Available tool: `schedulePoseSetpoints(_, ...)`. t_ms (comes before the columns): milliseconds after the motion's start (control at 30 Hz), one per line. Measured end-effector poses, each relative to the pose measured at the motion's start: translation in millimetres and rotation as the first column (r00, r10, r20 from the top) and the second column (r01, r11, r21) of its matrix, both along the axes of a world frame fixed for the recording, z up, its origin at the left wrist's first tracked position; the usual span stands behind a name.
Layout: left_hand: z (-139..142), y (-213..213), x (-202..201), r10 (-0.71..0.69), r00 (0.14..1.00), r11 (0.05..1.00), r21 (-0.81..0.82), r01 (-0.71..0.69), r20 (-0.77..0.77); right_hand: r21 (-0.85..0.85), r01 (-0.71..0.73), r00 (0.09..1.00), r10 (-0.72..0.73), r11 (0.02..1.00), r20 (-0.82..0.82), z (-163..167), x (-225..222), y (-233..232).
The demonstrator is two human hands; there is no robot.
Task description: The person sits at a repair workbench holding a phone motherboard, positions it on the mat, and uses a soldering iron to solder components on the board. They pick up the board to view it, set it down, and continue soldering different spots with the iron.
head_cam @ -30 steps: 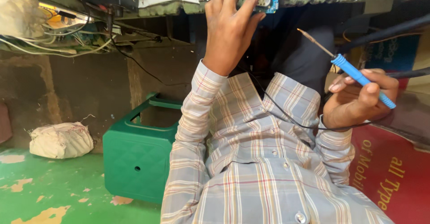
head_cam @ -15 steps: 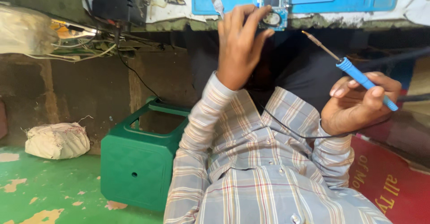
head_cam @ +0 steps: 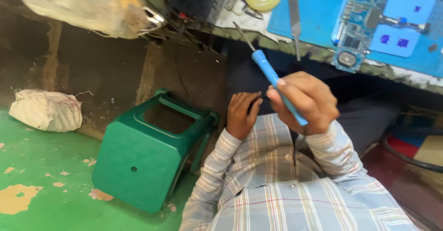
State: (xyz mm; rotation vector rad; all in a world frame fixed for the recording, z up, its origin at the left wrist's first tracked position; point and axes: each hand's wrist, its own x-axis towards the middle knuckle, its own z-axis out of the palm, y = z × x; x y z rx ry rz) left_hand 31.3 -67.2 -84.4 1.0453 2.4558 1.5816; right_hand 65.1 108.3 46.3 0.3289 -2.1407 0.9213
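A blue-handled soldering iron with a thin metal tip (head_cam: 272, 81) sits in the right hand (head_cam: 302, 102), whose fingers are wrapped round the lower part of the handle, the tip slanting up toward the bench edge. The left hand (head_cam: 241, 114) lies just beside it, fingers curled loosely against the dark lap and grasping nothing that shows. Both wrists come out of pale plaid shirt sleeves (head_cam: 277, 185).

Above the hands runs a worn bench edge bearing a smooth blue work mat (head_cam: 318, 14) — on it a small blue circuit board (head_cam: 357, 25) partly overhanging the edge, and a flat metal file (head_cam: 293, 14). To the left, a moulded green plastic stool (head_cam: 147, 157) stands on the chipped green floor (head_cam: 41, 166), and a lumpy whitish cloth bundle (head_cam: 46, 111) rests against the rough wall.
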Motion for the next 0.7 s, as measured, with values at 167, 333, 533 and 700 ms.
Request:
schedulePoseSetpoints(167, -5.9, -12.1, 1.7, 0.069, 0.984, 0.993, 0.081, -0.084, 0.166, 0.056, 0.101, 0.992, -0.105, 0.993, 0.069, 1.9, -22.6, -22.3)
schedulePoseSetpoints(333, -4.5, -21.5, -0.3, 0.049, 0.953, 0.985, 0.144, -0.095, 0.298, 0.098, 0.131, 0.988, -0.138, 0.987, 0.065, -0.7, -25.1, -29.0)
schedulePoseSetpoints(533, -6.2, -26.1, -7.0, 0.019, 0.919, 0.976, 0.194, -0.103, 0.393, 0.130, 0.136, 0.989, -0.142, 0.982, 0.044, -0.5, -37.3, -33.0)
schedulePoseSetpoints(700, -10.1, -28.0, -6.5, 0.050, 0.918, 0.970, 0.199, -0.139, 0.394, 0.128, 0.102, 0.995, -0.101, 0.986, -0.016, 4.5, -38.3, -37.4)
